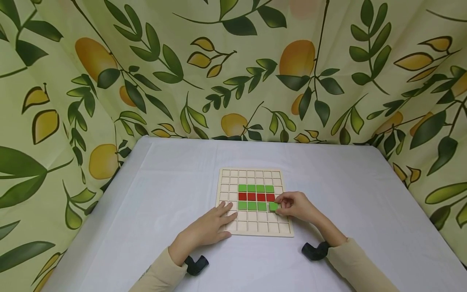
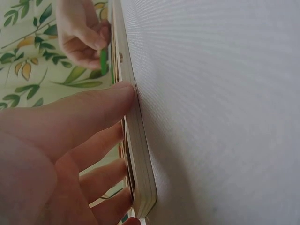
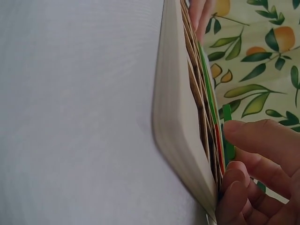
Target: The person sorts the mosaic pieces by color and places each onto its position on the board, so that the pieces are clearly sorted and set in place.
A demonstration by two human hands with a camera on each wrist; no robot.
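Note:
A wooden grid board (image 1: 251,229) lies flat on the table, with rows of square tiles set in its middle. One row of green tiles (image 1: 256,188) is at the back, a row of red tiles (image 1: 251,196) in the middle, and green tiles (image 1: 251,205) in front. My right hand (image 1: 297,206) pinches a green square tile (image 3: 228,112) between thumb and fingers, slightly tilted over the right end of the front green row. My left hand (image 1: 209,225) rests with spread fingers on the board's left side, its thumb (image 2: 108,101) at the front edge.
A white cloth (image 1: 164,174) covers the table. Behind and at both sides hangs a curtain (image 1: 233,81) with leaves and orange fruit. Black wrist devices (image 1: 197,265) sit at both cuffs.

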